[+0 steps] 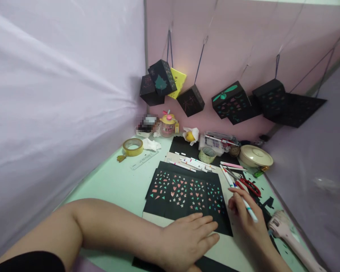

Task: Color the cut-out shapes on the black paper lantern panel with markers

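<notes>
Black paper (170,209) with rows of small cut-out stars, hearts and triangles, backed in red, green and white, lies on a pale board (243,257). My left hand (187,238) rests flat over the lower edge of the paper, fingers stretched out and holding nothing. To the right of the paper, my right hand (249,213) grips a white marker with a blue band (251,211), its lower end pointing toward me. Just beyond that hand are red-handled scissors (251,187). Several white markers (197,164) lie along the paper's far edge.
A tape roll (133,147) and a clear ruler (144,160) lie at the left. Farther back stand a jar (167,126), a plastic box (214,143) and a cream lidded bowl (256,155). A pink handheld device (291,238) is at the right. Black paper boxes (191,101) hang above.
</notes>
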{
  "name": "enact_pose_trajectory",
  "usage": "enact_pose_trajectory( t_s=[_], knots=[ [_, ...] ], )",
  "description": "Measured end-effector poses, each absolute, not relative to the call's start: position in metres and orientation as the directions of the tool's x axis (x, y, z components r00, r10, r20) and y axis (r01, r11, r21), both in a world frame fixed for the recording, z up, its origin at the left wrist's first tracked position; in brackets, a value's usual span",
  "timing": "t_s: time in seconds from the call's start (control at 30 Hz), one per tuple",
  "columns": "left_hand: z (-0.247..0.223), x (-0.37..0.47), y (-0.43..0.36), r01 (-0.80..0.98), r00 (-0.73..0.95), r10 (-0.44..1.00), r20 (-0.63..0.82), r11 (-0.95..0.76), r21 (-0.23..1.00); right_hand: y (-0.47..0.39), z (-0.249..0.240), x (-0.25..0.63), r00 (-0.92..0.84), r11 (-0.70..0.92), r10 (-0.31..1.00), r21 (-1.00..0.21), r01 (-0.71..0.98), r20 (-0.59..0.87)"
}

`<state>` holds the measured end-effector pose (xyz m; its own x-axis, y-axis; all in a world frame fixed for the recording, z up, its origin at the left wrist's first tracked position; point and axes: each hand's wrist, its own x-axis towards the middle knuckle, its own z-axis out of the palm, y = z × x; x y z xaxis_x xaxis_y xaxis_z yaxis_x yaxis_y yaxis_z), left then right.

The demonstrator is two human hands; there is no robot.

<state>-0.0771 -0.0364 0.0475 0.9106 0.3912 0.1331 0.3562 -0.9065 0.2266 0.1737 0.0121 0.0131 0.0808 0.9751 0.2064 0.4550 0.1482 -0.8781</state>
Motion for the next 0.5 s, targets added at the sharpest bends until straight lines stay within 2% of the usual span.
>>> enact_pose_trajectory(
  t_s=[0.1,0.2,0.27,0.37,0.5],
  knots=[
    [0.039,-0.073,-0.038,0.340,0.920,0.367,0.138,-0.921,0.190,0.009,0.026,0.165,0.157,0.112,0.974,-0.951,0.288,0.162],
    [0.031,-0.070,-0.037,0.319,0.926,0.351,0.139,-0.924,0.210,0.009,0.031,0.157,0.278,0.022,0.957,-0.972,0.232,0.088],
    [0.024,-0.069,-0.035,0.312,0.928,0.349,0.128,-0.918,0.244,0.009,0.027,0.152,0.373,0.045,0.921,-0.983,0.178,0.110],
    [0.013,-0.067,-0.032,0.303,0.932,0.346,0.109,-0.908,0.290,0.010,0.017,0.147,0.449,0.079,0.878,-0.977,0.201,0.163],
    [0.003,-0.065,-0.033,0.306,0.933,0.346,0.097,-0.907,0.289,0.010,0.010,0.145,0.473,0.092,0.854,-0.958,0.271,0.216]
  ],
)
